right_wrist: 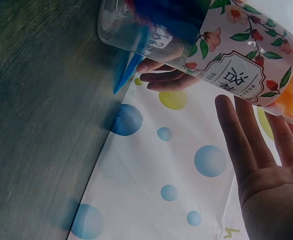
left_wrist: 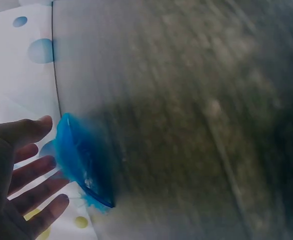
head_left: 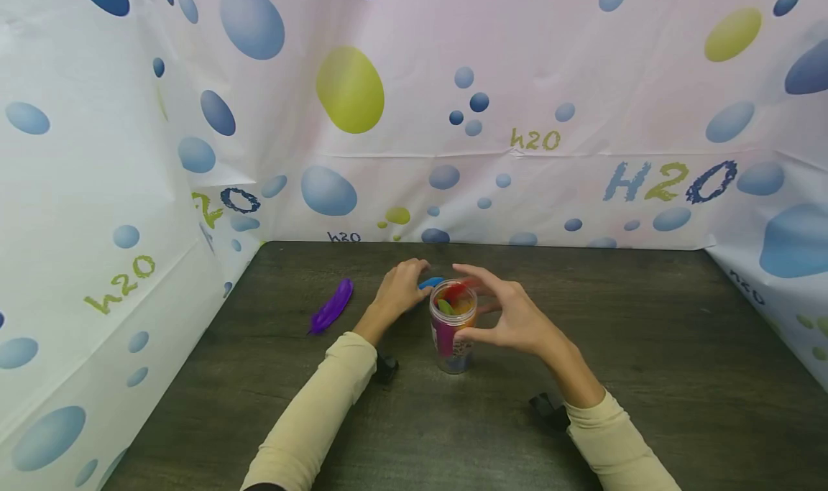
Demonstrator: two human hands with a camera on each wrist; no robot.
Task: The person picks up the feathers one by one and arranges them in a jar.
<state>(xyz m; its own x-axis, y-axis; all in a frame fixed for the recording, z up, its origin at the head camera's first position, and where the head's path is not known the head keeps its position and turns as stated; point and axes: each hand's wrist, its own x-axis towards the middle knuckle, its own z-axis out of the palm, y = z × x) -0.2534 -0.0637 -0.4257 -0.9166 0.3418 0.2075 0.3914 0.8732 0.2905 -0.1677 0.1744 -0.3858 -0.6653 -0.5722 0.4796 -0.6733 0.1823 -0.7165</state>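
Note:
A clear plastic jar (head_left: 453, 361) stands upright on the table, with red, orange, green and other colourful feathers (head_left: 456, 297) inside. Its flowered label (right_wrist: 241, 55) shows in the right wrist view. My right hand (head_left: 517, 315) is spread around the jar's upper part, thumb on the near side and fingers behind. Left of the jar, my left hand (head_left: 397, 290) reaches over a blue feather (head_left: 431, 282) lying on the table. In the left wrist view that blue feather (left_wrist: 84, 160) is right beside the fingertips, which are loosely extended and not closed round it.
A purple feather (head_left: 331, 306) lies on the dark wooden table (head_left: 647, 333), left of my left hand. White sheeting (head_left: 517, 189) printed with blue and green drops rises behind the table and along its sides. Dark wrist cameras (head_left: 387, 369) hang below both wrists.

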